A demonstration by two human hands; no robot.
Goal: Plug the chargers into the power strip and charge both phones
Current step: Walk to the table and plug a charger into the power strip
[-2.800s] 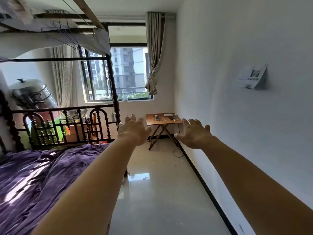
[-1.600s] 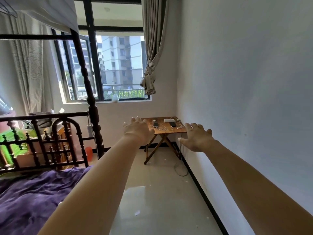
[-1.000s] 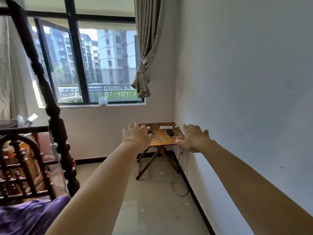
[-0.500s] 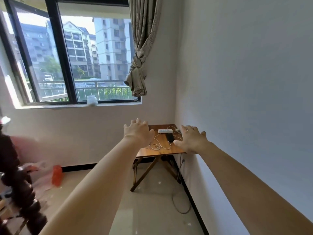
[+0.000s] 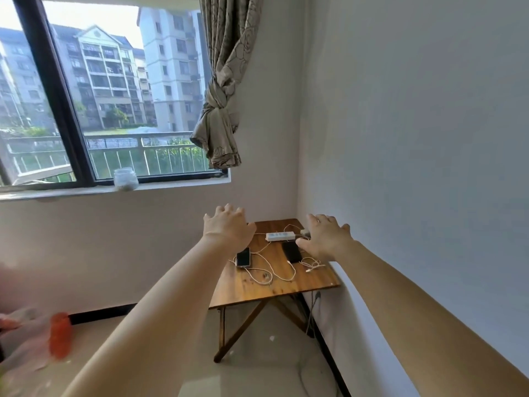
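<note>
power strip [image 5: 280, 236]: white, flat, unplugged | phones [image 5: 243, 257] [image 5: 291, 252]: flat | charger cables [image 5: 272, 270]: white, loose

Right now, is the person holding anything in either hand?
No. The left hand and right hand are both open and empty, stretched toward the table with the phones.

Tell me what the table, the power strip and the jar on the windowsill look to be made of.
Table: wood, it seems, with brown grain lines and a slight sheen. Power strip: probably plastic, plain smooth white. Jar: likely glass, cloudy and see-through; its contents are too blurred to tell.
</note>
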